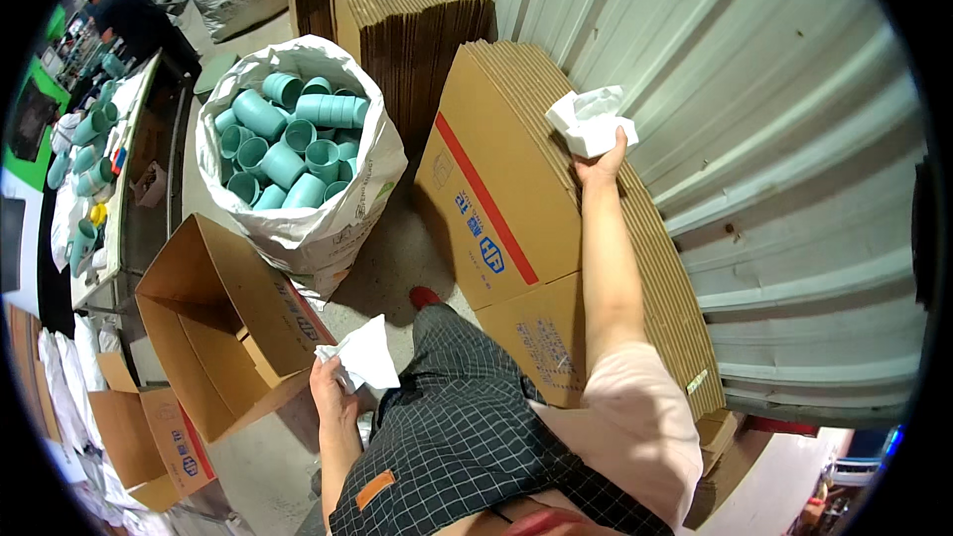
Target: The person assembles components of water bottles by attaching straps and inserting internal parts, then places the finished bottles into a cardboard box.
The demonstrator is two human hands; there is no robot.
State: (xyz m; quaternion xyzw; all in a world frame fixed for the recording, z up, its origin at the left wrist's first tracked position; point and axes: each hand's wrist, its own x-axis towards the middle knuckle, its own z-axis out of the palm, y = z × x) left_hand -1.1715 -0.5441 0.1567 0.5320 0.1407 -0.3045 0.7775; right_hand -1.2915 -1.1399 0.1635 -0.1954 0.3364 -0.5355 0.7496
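My left hand [335,395] is closed on a thin white tissue [369,353], which stands up from the fingers beside an open carton. Stretched out to the far right, my right hand [604,167] grips a soft white tissue pack [596,129], its top crumpled and uneven. That pack is above the top edges of a stack of flattened cardboard boxes [506,184], near the corrugated wall. I cannot tell whether the pack rests on the stack.
A white woven sack [328,233] full of teal plastic cups [285,167] stands ahead. An open carton [189,288] is at the left. More cardboard [412,35], with bottles on top, stands behind. Another person [144,25] is by a cup-laden table [129,129] at far left.
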